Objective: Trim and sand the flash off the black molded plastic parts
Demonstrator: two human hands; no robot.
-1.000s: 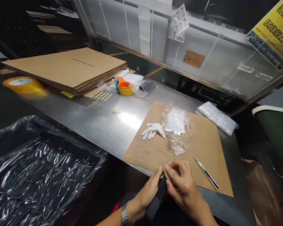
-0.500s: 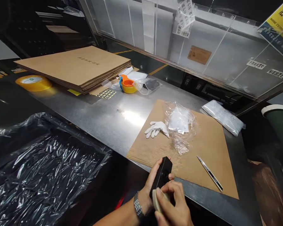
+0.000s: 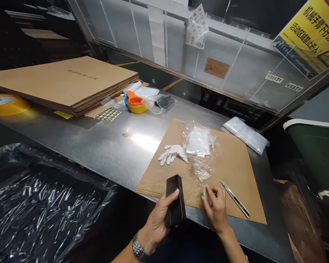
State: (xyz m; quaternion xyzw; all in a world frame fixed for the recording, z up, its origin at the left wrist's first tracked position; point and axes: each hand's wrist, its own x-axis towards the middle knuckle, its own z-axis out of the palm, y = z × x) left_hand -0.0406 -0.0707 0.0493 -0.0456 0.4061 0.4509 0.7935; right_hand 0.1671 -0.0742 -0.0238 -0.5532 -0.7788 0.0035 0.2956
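My left hand (image 3: 157,221), with a metal watch on its wrist, grips a black box-shaped object (image 3: 176,204) tilted over the table's front edge, its thumb across the face. My right hand (image 3: 218,212) pinches a small beige pad (image 3: 206,195) just over the cardboard sheet (image 3: 233,160); whether the pad touches the sheet I cannot tell. To the right of that hand lies a slim silver-and-black utility knife or pen (image 3: 235,199). Farther back on the sheet are a white glove (image 3: 173,154) and a clear plastic bag with white contents (image 3: 199,142).
A stack of flat cardboard (image 3: 65,80) covers the metal table's (image 3: 109,146) far left, beside yellow tape (image 3: 8,104). An orange tape dispenser (image 3: 135,102) stands behind. A wrapped white packet (image 3: 246,135) lies back right. Black plastic film (image 3: 49,204) is at left; a green bin (image 3: 315,153) at right.
My right hand has drawn the beige pad away from the black object, down toward the cardboard. My left hand has turned the object to show another face. The view has shifted right.
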